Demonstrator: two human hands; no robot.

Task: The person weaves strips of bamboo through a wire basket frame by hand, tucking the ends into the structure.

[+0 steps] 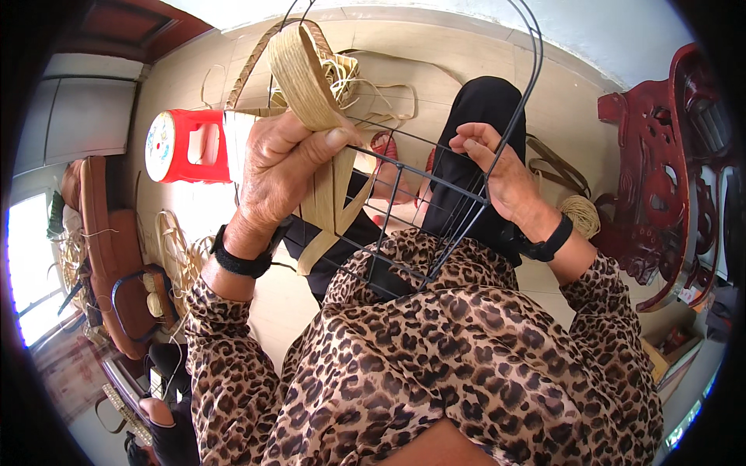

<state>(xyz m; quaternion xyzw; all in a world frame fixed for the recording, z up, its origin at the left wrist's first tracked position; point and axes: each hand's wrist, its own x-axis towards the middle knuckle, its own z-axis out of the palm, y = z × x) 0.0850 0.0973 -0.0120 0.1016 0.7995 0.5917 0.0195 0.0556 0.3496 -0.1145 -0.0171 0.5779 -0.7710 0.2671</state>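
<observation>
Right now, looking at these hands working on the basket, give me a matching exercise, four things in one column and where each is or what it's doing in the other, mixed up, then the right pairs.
Things:
1. left hand
2. right hand
3. red stool
4. ball of twine

Descriptions:
A. lying on its side on the floor, left
B. gripping flat straw strips
C. on the floor beyond the right wrist
D. holding the black wire frame

Pairs: 1-B, 2-D, 3-A, 4-C
</observation>
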